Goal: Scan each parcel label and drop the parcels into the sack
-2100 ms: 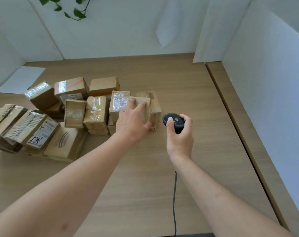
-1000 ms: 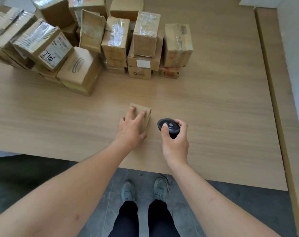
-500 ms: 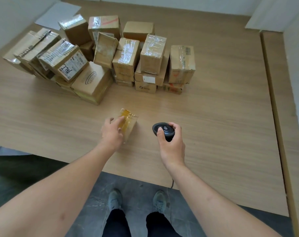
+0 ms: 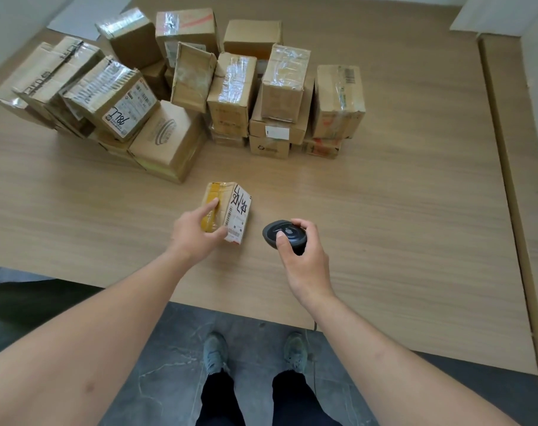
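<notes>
1 parcel point(image 4: 227, 215) gripped in left hand point(image 4: 197, 233); 1 scanner point(image 4: 284, 236) gripped in right hand point(image 4: 303, 256); parcel pile point(image 4: 200, 87) uncounted

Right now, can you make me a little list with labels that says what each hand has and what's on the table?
left hand: holds the small parcel, fingers curled round it
small parcel: on the table, white label turned toward the scanner
right hand: grips the black scanner, thumb on top
scanner: right of the small parcel, not touching it
parcel pile: many brown boxes stacked at the far side
sack: not in view
</notes>
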Demonstrator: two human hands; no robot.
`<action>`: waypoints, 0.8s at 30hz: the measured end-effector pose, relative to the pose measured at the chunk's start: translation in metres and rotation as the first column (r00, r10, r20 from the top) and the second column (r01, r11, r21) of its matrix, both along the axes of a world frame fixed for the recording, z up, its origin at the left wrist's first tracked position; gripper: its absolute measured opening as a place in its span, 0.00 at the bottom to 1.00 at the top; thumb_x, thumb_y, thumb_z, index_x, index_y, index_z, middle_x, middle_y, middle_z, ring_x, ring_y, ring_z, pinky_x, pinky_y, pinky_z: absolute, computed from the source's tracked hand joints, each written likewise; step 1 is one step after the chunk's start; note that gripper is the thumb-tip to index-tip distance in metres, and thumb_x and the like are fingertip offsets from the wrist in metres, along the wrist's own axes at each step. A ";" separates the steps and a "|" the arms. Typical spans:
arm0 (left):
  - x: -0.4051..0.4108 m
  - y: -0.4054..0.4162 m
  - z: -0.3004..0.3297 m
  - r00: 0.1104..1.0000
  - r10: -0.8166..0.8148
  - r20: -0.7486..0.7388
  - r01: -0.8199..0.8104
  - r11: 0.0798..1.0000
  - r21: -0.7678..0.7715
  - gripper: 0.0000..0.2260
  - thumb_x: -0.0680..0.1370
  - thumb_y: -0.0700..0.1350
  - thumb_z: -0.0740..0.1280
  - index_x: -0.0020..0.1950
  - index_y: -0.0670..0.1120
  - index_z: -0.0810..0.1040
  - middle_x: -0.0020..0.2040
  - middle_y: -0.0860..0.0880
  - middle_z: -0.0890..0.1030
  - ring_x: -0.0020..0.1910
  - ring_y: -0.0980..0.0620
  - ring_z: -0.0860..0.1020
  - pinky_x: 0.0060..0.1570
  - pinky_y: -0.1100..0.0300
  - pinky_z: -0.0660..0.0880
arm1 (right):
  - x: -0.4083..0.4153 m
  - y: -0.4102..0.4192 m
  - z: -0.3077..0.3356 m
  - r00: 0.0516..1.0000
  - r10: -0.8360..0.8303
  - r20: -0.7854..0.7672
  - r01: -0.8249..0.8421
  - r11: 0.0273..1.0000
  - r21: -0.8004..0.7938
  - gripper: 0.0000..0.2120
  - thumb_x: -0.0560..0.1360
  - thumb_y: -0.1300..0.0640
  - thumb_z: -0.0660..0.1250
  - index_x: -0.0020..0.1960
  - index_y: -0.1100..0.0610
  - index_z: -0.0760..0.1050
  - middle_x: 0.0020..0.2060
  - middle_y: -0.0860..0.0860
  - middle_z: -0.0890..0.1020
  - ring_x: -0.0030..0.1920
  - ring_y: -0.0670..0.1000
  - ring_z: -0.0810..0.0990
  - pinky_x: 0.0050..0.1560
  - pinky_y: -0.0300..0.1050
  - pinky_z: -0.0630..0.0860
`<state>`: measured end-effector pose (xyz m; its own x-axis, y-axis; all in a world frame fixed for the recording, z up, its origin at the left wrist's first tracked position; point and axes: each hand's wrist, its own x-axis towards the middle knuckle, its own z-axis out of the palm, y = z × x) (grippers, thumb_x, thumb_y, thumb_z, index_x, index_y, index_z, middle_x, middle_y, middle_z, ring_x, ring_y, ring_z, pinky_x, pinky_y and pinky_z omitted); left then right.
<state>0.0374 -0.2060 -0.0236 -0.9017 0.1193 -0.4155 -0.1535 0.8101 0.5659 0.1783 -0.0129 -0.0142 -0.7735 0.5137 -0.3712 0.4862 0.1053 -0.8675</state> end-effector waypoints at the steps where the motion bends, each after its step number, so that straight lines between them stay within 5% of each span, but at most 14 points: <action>1: -0.003 -0.006 -0.001 1.000 0.008 0.003 -0.008 0.999 0.039 0.30 0.78 0.53 0.75 0.79 0.63 0.69 0.72 0.49 0.75 0.71 0.47 0.73 0.67 0.53 0.72 | -0.001 -0.001 -0.001 1.000 0.002 -0.004 -0.002 1.000 -0.002 0.13 0.81 0.44 0.72 0.64 0.40 0.74 0.51 0.38 0.85 0.52 0.37 0.82 0.54 0.41 0.79; 7: -0.001 -0.013 -0.008 0.999 0.016 0.043 -0.021 0.994 0.110 0.35 0.80 0.47 0.73 0.83 0.63 0.62 0.64 0.48 0.68 0.56 0.51 0.74 0.59 0.55 0.71 | -0.010 -0.008 -0.001 1.000 0.002 -0.012 -0.002 1.000 -0.005 0.12 0.81 0.46 0.72 0.63 0.41 0.75 0.51 0.37 0.84 0.52 0.35 0.81 0.53 0.39 0.76; 11: -0.001 -0.017 -0.016 0.997 0.045 0.061 -0.056 0.981 0.187 0.40 0.77 0.44 0.77 0.82 0.64 0.61 0.63 0.49 0.66 0.59 0.51 0.73 0.62 0.57 0.69 | -0.017 -0.013 -0.001 0.999 0.007 -0.031 -0.007 1.000 -0.015 0.12 0.80 0.44 0.72 0.62 0.39 0.75 0.50 0.37 0.85 0.52 0.37 0.82 0.56 0.42 0.78; 15: -0.006 -0.021 -0.019 0.997 0.036 0.067 -0.050 0.972 0.227 0.41 0.75 0.42 0.79 0.81 0.65 0.64 0.63 0.48 0.66 0.56 0.53 0.74 0.63 0.58 0.70 | -0.027 -0.018 0.005 0.997 0.048 -0.063 -0.051 0.998 -0.046 0.17 0.73 0.34 0.68 0.60 0.35 0.75 0.51 0.34 0.85 0.52 0.48 0.87 0.53 0.60 0.85; 24: -0.018 -0.036 -0.021 0.997 -0.034 0.066 0.010 0.942 0.334 0.39 0.74 0.41 0.80 0.81 0.53 0.69 0.67 0.47 0.76 0.63 0.52 0.80 0.66 0.57 0.77 | -0.039 -0.019 0.027 0.964 0.206 -0.169 -0.190 0.976 0.108 0.14 0.74 0.39 0.66 0.59 0.36 0.76 0.49 0.35 0.85 0.46 0.49 0.86 0.51 0.62 0.84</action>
